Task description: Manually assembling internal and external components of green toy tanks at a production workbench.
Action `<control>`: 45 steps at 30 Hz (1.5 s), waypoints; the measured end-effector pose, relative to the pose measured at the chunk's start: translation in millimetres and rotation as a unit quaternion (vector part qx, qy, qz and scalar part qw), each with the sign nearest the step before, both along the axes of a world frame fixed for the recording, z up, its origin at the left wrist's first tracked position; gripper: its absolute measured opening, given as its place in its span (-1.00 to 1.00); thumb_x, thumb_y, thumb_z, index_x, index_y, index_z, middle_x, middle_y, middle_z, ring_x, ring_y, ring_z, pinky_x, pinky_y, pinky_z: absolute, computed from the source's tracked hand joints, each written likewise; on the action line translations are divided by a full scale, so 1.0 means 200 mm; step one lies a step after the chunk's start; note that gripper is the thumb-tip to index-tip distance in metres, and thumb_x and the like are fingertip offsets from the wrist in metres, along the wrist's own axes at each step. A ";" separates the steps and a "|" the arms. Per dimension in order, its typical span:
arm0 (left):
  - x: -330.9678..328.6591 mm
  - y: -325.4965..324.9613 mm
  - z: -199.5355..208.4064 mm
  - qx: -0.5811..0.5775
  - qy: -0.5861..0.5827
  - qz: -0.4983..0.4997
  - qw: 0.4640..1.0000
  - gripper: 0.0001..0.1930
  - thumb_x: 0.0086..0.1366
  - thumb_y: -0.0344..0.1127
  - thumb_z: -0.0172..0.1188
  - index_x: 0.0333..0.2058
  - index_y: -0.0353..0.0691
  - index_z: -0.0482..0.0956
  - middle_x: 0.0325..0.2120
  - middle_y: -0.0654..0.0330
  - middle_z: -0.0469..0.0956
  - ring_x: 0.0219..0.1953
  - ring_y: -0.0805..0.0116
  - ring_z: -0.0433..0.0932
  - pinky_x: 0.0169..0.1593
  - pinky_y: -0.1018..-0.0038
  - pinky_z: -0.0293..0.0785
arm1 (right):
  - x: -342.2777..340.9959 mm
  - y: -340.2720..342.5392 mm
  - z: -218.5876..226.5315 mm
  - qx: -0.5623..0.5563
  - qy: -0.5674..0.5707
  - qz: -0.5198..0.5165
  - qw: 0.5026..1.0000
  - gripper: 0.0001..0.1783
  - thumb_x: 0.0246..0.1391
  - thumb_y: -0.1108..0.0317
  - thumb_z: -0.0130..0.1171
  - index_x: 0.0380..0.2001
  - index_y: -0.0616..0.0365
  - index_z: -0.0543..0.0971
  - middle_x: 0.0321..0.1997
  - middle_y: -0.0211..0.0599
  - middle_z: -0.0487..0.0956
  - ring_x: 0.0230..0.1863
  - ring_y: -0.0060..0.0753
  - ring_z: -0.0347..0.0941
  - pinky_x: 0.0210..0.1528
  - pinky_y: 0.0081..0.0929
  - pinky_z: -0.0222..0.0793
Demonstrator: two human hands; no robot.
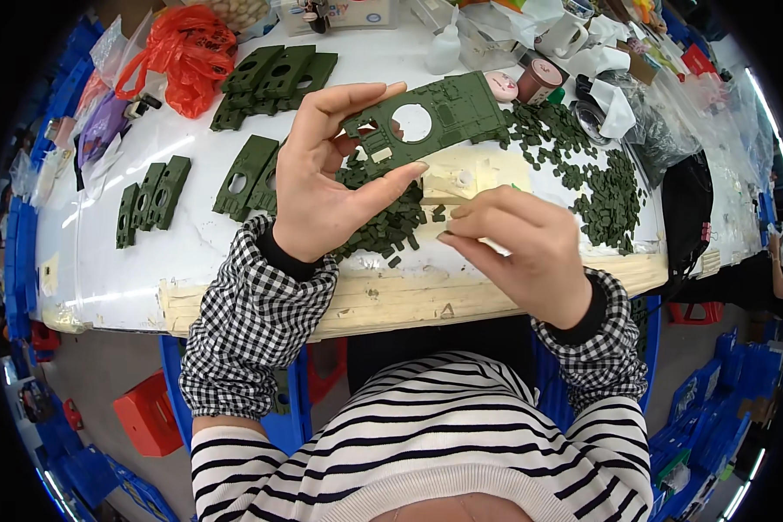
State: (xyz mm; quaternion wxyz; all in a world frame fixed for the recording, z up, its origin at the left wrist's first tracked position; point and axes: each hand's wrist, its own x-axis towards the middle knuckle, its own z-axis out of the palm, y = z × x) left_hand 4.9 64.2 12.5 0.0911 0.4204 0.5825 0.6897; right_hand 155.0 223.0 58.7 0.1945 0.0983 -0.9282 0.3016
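Observation:
My left hand is closed on a dark green plastic model hull, thumb along its near edge and fingers behind it. The hull is tilted up; it has a large round hole, a small square opening and a pale rectangle near my thumb. My right hand is pinched just above the tabletop; whatever lies between its fingertips is too small to name. Beside those fingertips is a cream-coloured block with a whitish blob on it. A heap of small dark green parts lies beneath the hull, partly hidden by my left hand.
More green hulls are stacked at the far left, with others nearer. Loose green parts are spread on the right. Behind stand a white squeeze bottle, a red plastic bag and a jar. Tape covers the front edge.

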 end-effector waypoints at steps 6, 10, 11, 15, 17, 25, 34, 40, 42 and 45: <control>0.01 -0.02 0.02 -0.031 -0.010 -0.043 0.999 -0.34 0.06 -0.58 0.41 0.13 -0.41 0.31 0.14 -0.03 0.41 0.07 0.35 0.49 0.16 0.46 0.48 | -0.03 0.07 0.14 -0.151 0.006 -0.025 0.988 -0.87 -0.09 0.61 0.37 -0.52 0.27 0.58 -0.48 -0.31 0.62 -0.45 -0.54 0.60 -0.39 -0.64 0.55; 0.00 -0.02 0.01 -0.039 0.013 -0.043 0.998 -0.33 0.05 -0.58 0.42 0.14 -0.43 0.33 0.08 0.02 0.44 0.11 0.32 0.47 0.18 0.44 0.47 | -0.02 0.08 0.20 -0.201 -0.048 -0.030 0.978 -0.85 -0.08 0.68 0.34 -0.40 0.32 0.59 -0.37 -0.22 0.64 -0.36 -0.50 0.61 -0.29 -0.61 0.56; 0.00 -0.02 0.02 -0.038 0.009 -0.045 0.998 -0.32 0.05 -0.57 0.42 0.15 -0.43 0.32 0.07 0.03 0.45 0.11 0.32 0.47 0.18 0.44 0.47 | -0.02 0.08 0.19 -0.205 -0.058 -0.038 0.976 -0.86 -0.07 0.68 0.33 -0.39 0.32 0.62 -0.39 -0.23 0.65 -0.36 -0.54 0.61 -0.30 -0.62 0.56; -0.02 -0.01 0.00 0.029 -0.024 -0.004 0.999 -0.35 0.04 -0.56 0.44 0.10 -0.44 0.33 0.01 0.05 0.45 0.03 0.36 0.50 0.13 0.45 0.48 | -0.04 0.06 0.14 -0.133 -0.044 -0.003 0.990 -0.91 -0.05 0.60 0.33 -0.41 0.23 0.68 -0.47 -0.27 0.65 -0.49 -0.53 0.59 -0.42 -0.65 0.52; -0.03 -0.01 0.00 0.027 -0.033 -0.001 0.999 -0.36 0.04 -0.56 0.44 0.09 -0.44 0.35 0.01 0.04 0.45 0.03 0.36 0.50 0.14 0.44 0.47 | -0.05 0.07 0.12 -0.102 -0.017 0.012 0.995 -0.91 -0.05 0.59 0.32 -0.40 0.24 0.68 -0.46 -0.27 0.65 -0.50 -0.52 0.59 -0.42 -0.65 0.51; 0.02 -0.02 0.02 -0.008 -0.067 -0.094 0.993 -0.33 0.02 -0.59 0.43 0.12 -0.42 0.33 0.06 0.01 0.42 0.09 0.33 0.46 0.17 0.37 0.52 | -0.05 0.07 0.27 -0.159 -0.093 -0.018 0.983 -0.86 -0.06 0.60 0.34 -0.35 0.29 0.65 -0.33 -0.26 0.64 -0.37 -0.49 0.57 -0.32 -0.58 0.48; 0.04 -0.02 0.01 -0.023 -0.105 -0.160 0.981 -0.30 -0.03 -0.60 0.48 0.10 -0.44 0.35 0.00 0.04 0.45 0.07 0.33 0.49 0.17 0.37 0.53 | -0.19 0.11 0.27 -0.031 -0.092 0.068 0.993 -0.90 -0.02 0.40 0.33 -0.44 0.17 0.62 -0.06 -0.25 0.57 0.00 -0.35 0.45 0.16 -0.35 0.25; 0.05 -0.04 0.00 -0.025 -0.118 -0.171 0.978 -0.31 -0.02 -0.59 0.48 0.11 -0.46 0.36 -0.02 0.05 0.45 0.06 0.34 0.49 0.15 0.39 0.53 | -0.23 0.09 0.17 -0.079 -0.107 0.083 0.988 -0.84 -0.03 0.31 0.33 -0.50 0.18 0.62 -0.10 -0.23 0.55 -0.03 -0.26 0.45 0.15 -0.28 0.28; 0.04 -0.04 0.00 -0.023 -0.118 -0.175 0.977 -0.31 -0.02 -0.59 0.47 0.11 -0.45 0.37 -0.02 0.04 0.45 0.05 0.34 0.50 0.13 0.39 0.55 | -0.24 0.08 0.16 -0.084 -0.116 0.085 0.986 -0.83 -0.03 0.31 0.33 -0.51 0.18 0.61 -0.10 -0.22 0.55 -0.02 -0.27 0.45 0.16 -0.28 0.29; 0.04 -0.04 -0.01 -0.026 -0.101 -0.176 0.979 -0.32 -0.01 -0.59 0.47 0.11 -0.44 0.37 -0.01 0.04 0.46 0.04 0.35 0.51 0.11 0.40 0.56 | -0.24 0.08 0.14 -0.092 -0.127 0.081 0.984 -0.83 -0.03 0.31 0.33 -0.52 0.19 0.61 -0.11 -0.21 0.55 -0.03 -0.27 0.46 0.15 -0.28 0.31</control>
